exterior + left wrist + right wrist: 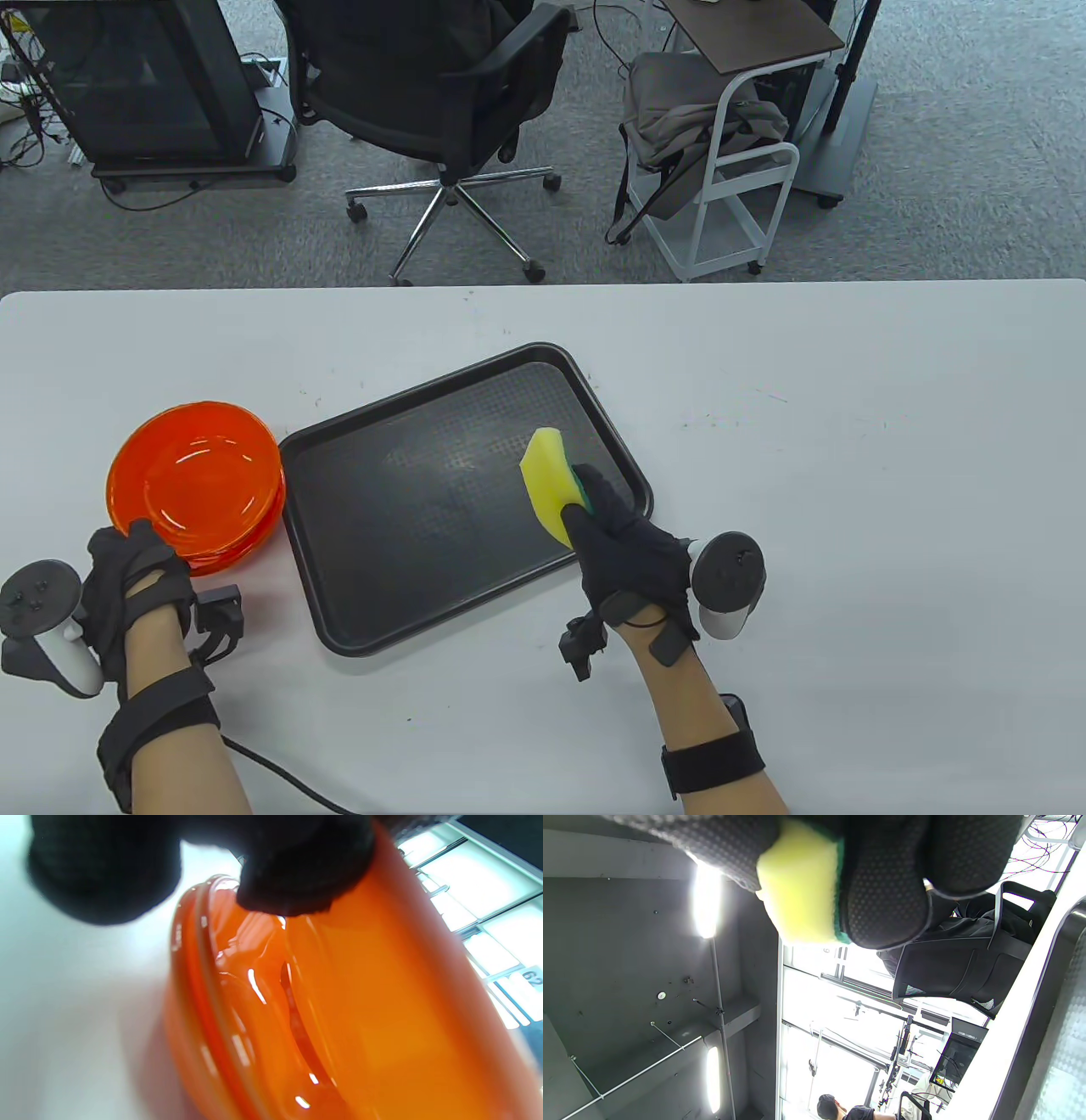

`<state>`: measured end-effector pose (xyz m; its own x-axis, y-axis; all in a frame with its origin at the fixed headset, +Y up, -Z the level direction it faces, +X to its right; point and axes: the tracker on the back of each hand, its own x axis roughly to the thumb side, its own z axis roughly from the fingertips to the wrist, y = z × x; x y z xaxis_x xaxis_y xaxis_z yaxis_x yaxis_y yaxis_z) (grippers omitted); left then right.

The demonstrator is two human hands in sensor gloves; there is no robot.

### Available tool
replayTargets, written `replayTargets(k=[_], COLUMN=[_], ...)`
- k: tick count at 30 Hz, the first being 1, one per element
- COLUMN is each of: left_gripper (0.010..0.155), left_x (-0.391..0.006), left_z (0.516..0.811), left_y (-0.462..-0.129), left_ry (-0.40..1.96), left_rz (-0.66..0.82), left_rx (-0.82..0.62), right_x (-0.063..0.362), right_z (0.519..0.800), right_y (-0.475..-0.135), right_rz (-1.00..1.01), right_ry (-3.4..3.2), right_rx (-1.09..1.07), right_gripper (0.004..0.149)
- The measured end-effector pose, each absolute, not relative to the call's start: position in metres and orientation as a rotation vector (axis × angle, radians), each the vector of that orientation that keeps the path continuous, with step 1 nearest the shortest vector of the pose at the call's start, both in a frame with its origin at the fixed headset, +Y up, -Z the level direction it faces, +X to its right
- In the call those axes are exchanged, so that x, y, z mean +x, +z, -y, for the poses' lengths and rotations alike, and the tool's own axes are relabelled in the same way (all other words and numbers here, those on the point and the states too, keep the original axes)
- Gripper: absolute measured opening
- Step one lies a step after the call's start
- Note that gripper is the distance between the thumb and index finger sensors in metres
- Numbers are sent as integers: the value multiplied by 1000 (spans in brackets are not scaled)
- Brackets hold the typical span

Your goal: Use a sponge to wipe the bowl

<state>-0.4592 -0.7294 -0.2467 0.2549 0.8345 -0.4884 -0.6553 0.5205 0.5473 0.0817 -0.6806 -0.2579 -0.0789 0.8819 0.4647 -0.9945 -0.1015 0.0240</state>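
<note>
A stack of orange bowls [199, 475] sits on the table's left. My left hand [144, 539] grips the near rim of the top bowl. In the left wrist view the top bowl [382, 1005] tilts up off the lower bowls [203, 1005], with a gloved finger [297, 870] on its rim. My right hand [587, 503] holds a yellow sponge with a green back [547, 480] upright over the right side of the black tray [382, 526]. In the right wrist view the sponge [797, 887] sits pinched between my fingers [882, 891].
The black tray lies in the middle of the white table [848, 475], right beside the bowls; its rim shows in the right wrist view [1048, 1014]. An office chair [450, 93] and a white cart [730, 170] stand beyond the far edge.
</note>
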Motion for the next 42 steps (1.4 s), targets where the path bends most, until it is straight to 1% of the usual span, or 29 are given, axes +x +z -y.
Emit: replayTargets(k=[3, 7, 11, 13, 15, 20, 24, 29, 32, 33, 34, 36, 37, 38, 39, 42], left_gripper=[59, 59, 59, 62, 65, 69, 70, 72, 69, 66, 64, 60, 57, 55, 54, 54], left_x=[-458, -457, -457, -458, -459, -459, -459, -458, -448, -439, -433, -412, -401, -392, -379, -345], left_z=[735, 740, 738, 737, 737, 733, 730, 718, 700, 690, 684, 671, 666, 663, 661, 660], left_y=[-248, -249, -248, -246, -246, -243, -241, -239, -242, -246, -248, -252, -255, -257, -261, -269], left_ry=[1014, 1004, 965, 940, 948, 948, 974, 990, 975, 948, 922, 872, 873, 880, 899, 906], left_rz=[-830, -853, -866, -879, -882, -881, -869, -840, -723, -635, -600, -509, -437, -388, -307, -126], left_rx=[214, 206, 198, 162, 139, 155, 115, 156, 233, 264, 274, 250, 218, 203, 175, 61], right_x=[83, 84, 83, 82, 82, 79, 79, 79, 79, 79, 79, 79, 79, 79, 79, 79], right_z=[680, 679, 677, 678, 678, 679, 679, 679, 679, 679, 679, 679, 680, 680, 680, 680], right_y=[-257, -255, -255, -255, -255, -254, -254, -254, -254, -254, -254, -254, -255, -254, -254, -255], right_rz=[344, 346, 346, 345, 344, 339, 339, 336, 335, 335, 335, 335, 334, 333, 331, 328], right_ry=[1619, 1607, 1606, 1609, 1607, 1615, 1619, 1623, 1626, 1629, 1631, 1636, 1639, 1642, 1645, 1657], right_rx=[415, 420, 431, 435, 432, 447, 452, 460, 464, 466, 467, 467, 467, 467, 466, 468], right_gripper=[50, 50, 50, 50, 50, 50, 50, 50, 50, 50, 50, 50, 50, 50, 50, 50])
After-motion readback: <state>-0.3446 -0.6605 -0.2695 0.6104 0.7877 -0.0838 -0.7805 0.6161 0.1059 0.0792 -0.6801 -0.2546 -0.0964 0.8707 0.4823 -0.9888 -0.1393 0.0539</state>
